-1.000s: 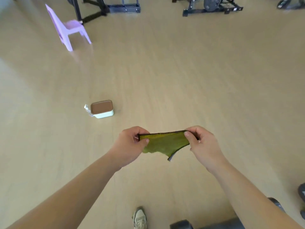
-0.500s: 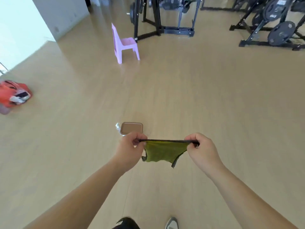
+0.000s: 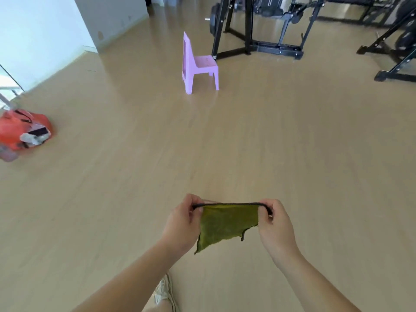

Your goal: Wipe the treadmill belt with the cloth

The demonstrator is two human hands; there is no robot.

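- The cloth (image 3: 227,224), olive green with a dark hem, hangs in the air in front of the person, low in the centre of the head view and above the floor (image 3: 292,154). Its top edge is pulled into a nearly straight line and its lower corner droops to a point.
- The left hand (image 3: 182,224) pinches the cloth's left top corner between thumb and curled fingers.
- The right hand (image 3: 276,226) pinches the right top corner the same way, so the cloth is stretched between the two hands.
- No treadmill belt shows anywhere in the view, and the cloth touches nothing but the hands.
- As a judgement, the wiping has not begun: the cloth is in hand and spread, while reaching the treadmill and every wiping stroke are left to do.
- A shoe (image 3: 165,293) shows below the forearms.
- Farther off stand a pink chair (image 3: 198,66), a black weight rack (image 3: 258,46) beside it, and a red bag (image 3: 20,131) at the left edge.
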